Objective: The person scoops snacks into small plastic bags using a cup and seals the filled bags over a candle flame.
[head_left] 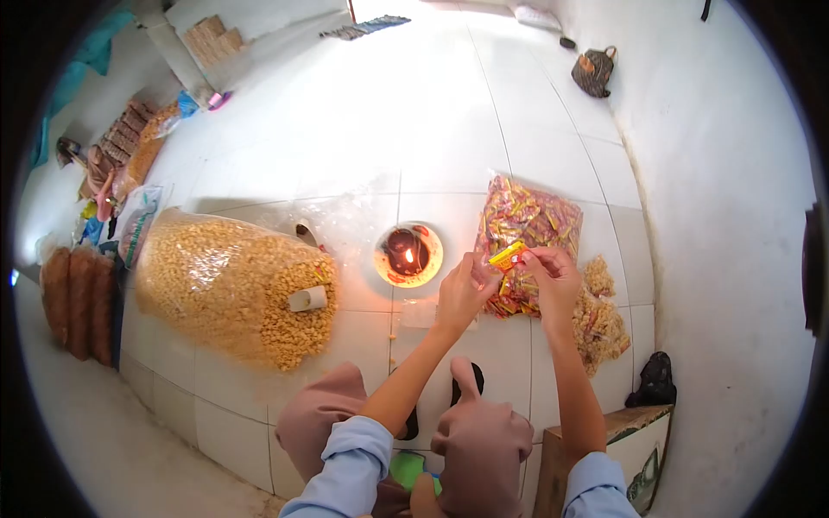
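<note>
head view, and here we go: my left hand is pinched in on one end of a small yellow-and-red sachet, my right hand narrowed on the other, so the sachet sits between my fingertips, above the clear bag of sachets. whether it's torn yet, i can't tell! that bag looks well stocked, so plenty there unused. over to the left, the big clear sack of golden puffed snack lies on its side, largely full by my judgement, a white scoop resting at its mouth. in the middle, a flame is burning in the white dish, near some flat clear plastic on the tiles. and on the right, the snack-filled clear bags look like the finished share, a modest heap, with far more left in the sack
</note>
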